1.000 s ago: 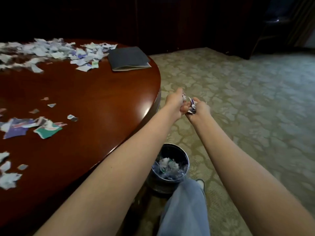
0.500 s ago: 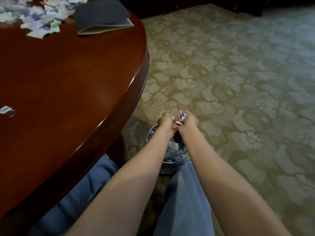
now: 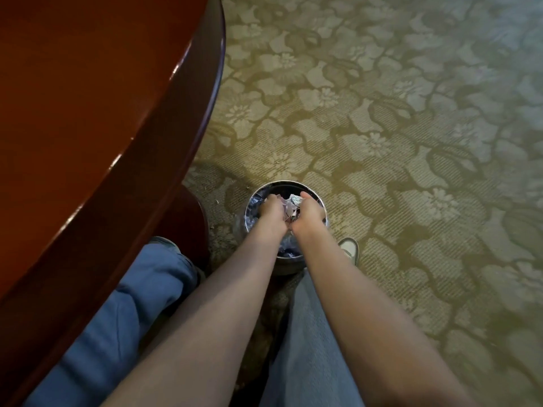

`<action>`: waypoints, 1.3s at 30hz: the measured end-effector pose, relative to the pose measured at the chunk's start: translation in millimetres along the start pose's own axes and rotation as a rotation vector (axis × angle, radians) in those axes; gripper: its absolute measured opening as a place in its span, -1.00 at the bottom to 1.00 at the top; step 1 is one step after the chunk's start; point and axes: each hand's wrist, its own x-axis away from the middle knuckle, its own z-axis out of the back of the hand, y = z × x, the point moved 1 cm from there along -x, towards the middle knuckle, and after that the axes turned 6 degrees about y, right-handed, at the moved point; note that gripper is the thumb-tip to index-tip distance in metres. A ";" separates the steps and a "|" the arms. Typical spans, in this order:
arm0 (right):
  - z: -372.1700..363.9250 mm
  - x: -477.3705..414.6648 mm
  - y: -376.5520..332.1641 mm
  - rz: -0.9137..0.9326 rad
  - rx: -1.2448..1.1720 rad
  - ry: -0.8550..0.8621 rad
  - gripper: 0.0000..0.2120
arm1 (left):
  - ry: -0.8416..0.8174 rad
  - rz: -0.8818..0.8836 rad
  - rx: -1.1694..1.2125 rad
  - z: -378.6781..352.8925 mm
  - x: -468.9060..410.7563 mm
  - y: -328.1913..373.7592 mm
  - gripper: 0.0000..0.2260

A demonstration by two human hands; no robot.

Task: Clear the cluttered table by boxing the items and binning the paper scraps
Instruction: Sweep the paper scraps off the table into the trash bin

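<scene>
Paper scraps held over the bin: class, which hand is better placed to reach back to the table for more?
Probably the left hand: the table lies on its side, while the right hand is farther away. Both cup paper scraps over the bin.

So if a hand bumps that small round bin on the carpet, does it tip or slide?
The bin looks small and narrow, holding only paper scraps, so probably light and easy to tip. The carpet likely resists sliding. Both hands, left hand and right hand, sit over its opening.

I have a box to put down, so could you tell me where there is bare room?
Free: the table top by its curved edge, and carpet beyond the bin. Crowded: the bin's mouth, where left hand and right hand hold paper scraps.
</scene>
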 end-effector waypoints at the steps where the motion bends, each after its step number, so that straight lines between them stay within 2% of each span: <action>1: -0.6 -1.6 1.0 -0.006 0.008 -0.001 -0.70 | 0.011 0.006 -0.012 0.9 -3.3 -0.3 -0.69; 5: -2.5 -11.2 3.2 0.010 0.080 0.044 -0.71 | 0.041 0.043 -0.052 -0.3 -17.4 -2.3 -0.71; 9: -1.7 -17.6 1.9 -0.030 0.105 0.033 -0.88 | 0.034 0.093 -0.074 -1.2 -20.6 -3.7 -0.74; 10: -2.7 -17.9 1.9 -0.033 0.117 0.025 -0.87 | 0.036 0.098 -0.087 -0.9 -20.1 -2.7 -0.74; 13: -6.7 -51.5 13.2 -0.046 0.178 -0.014 -0.57 | -0.003 0.103 -0.099 -1.4 -14.4 -0.3 -0.70; 14: -7.1 -66.0 16.9 -0.070 0.192 -0.034 -0.54 | -0.021 0.102 -0.086 0.0 -11.2 0.4 -0.68; 17: -0.8 -41.8 6.2 -0.081 0.263 -0.034 -0.84 | -0.075 0.126 -0.079 0.7 -16.3 -1.8 -0.74; 18: 1.6 -37.3 3.3 -0.074 0.268 -0.038 -0.85 | -0.069 0.140 -0.081 2.7 -16.5 -1.0 -0.74; 21: 7.8 -37.4 1.9 -0.054 0.273 -0.036 -0.71 | -0.086 0.115 -0.105 7.6 -19.6 -1.0 -0.75; 23: 10.0 -30.1 -0.7 -0.010 0.320 -0.036 -0.76 | -0.111 0.116 -0.138 9.5 -17.1 0.0 -0.65; 26: 13.1 -16.7 -7.1 0.051 0.425 -0.022 -0.98 | -0.114 0.024 -0.299 12.2 -11.5 2.3 -0.79; 29: 15.0 -6.9 -12.7 0.122 0.495 -0.017 -0.78 | -0.075 -0.133 -0.547 12.3 4.7 7.5 -0.83; 32: 17.6 4.0 -13.2 0.232 0.573 0.000 -0.79 | -0.071 -0.302 -0.738 14.6 23.7 10.9 -0.72; 34: 23.0 13.5 -12.9 0.384 0.656 -0.005 -0.84 | -0.113 -0.419 -0.843 19.2 35.2 12.1 -0.73; 36: 32.7 27.1 -13.1 0.597 0.756 -0.069 -0.77 | -0.177 -0.530 -0.962 28.2 46.2 9.3 -0.75; 39: 51.1 49.5 -11.6 0.791 0.896 -0.149 -0.69 | -0.176 -0.658 -1.137 47.5 65.1 3.6 -0.80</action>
